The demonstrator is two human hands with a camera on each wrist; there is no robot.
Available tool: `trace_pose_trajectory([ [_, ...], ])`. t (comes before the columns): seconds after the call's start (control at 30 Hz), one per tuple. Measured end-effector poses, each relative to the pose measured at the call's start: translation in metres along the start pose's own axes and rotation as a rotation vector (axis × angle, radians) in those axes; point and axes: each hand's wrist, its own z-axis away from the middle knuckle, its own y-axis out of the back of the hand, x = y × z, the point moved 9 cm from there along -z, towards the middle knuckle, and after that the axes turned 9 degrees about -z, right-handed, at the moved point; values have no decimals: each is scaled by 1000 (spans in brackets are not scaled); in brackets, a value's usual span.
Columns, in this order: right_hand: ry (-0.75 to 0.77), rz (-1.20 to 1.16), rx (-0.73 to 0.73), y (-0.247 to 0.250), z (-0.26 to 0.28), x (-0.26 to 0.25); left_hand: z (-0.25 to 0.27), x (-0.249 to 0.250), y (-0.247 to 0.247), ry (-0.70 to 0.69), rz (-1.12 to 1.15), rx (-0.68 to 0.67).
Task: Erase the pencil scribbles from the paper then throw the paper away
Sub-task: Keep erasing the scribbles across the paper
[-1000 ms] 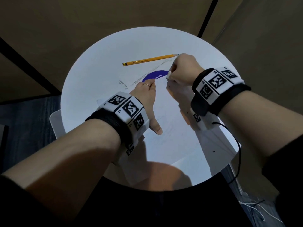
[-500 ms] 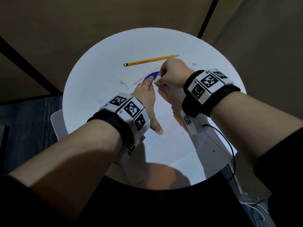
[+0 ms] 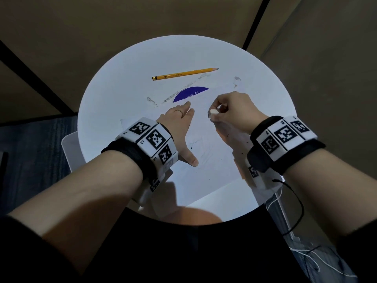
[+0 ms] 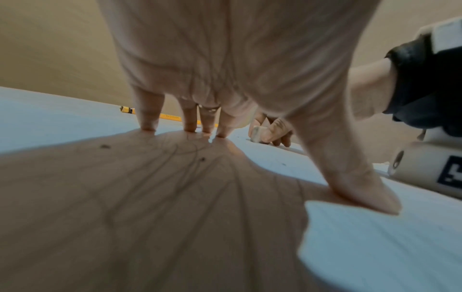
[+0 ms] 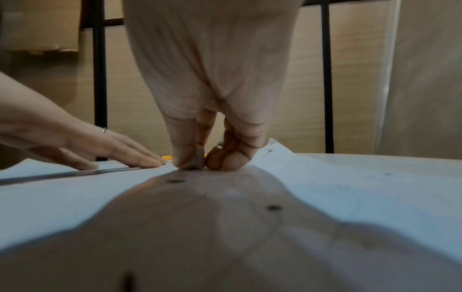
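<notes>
Left hand: the left hand (image 3: 179,127) lies flat on the paper (image 3: 206,172) at the middle of the head frame, fingers straight and spread, thumb stretched toward the lower edge; it closes on nothing, only presses the sheet down.
Ring: a ring (image 3: 179,111) sits on one finger of that hand.
Right hand: the right hand (image 3: 232,111), right of centre, has its grip curled tight round a small white eraser (image 3: 214,112), pinched between thumb and fingers.
Eraser: in the right wrist view its lower end (image 5: 198,160) touches the sheet.
Paper: white, lying on the round white table (image 3: 114,99), reaching from the centre toward the lower right; its far right corner lifts slightly off the table in the right wrist view.
Scribbles: faint pencil lines (image 3: 202,148) show between the two hands, just right of the left thumb; dark crumbs are scattered on the sheet around them.
Pencil: a yellow pencil (image 3: 183,74) lies on the table in the upper middle of the frame, apart from both hands.
Blue shape: a blue curved patch with white lettering (image 3: 191,92) shows just above the left fingertips, at the sheet's far edge.
</notes>
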Motion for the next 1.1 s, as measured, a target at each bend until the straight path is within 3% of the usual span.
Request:
trace_pose_trajectory([
  [0.17, 37, 15, -1, -2, 1, -7, 5, 1, -2, -2, 11, 16],
  [0.33, 65, -7, -233, -23, 14, -14, 4, -3, -3, -22, 43, 15],
  [0.5, 84, -9, -76, -9, 8, -15, 1, -6, -3, -29, 50, 31],
  [0.67, 81, 8, -270, -31, 16, -18, 0, -6, -4, -29, 54, 37],
  [0.83, 66, -10, -50, -7, 6, -14, 0, -7, -3, -26, 41, 48],
  [1.0, 68, -7, -290, -33, 18, -18, 1, -6, -4, -31, 67, 49],
  [1.1, 67, -25, -163, -20, 10, -17, 0, -6, -4, -30, 71, 60],
])
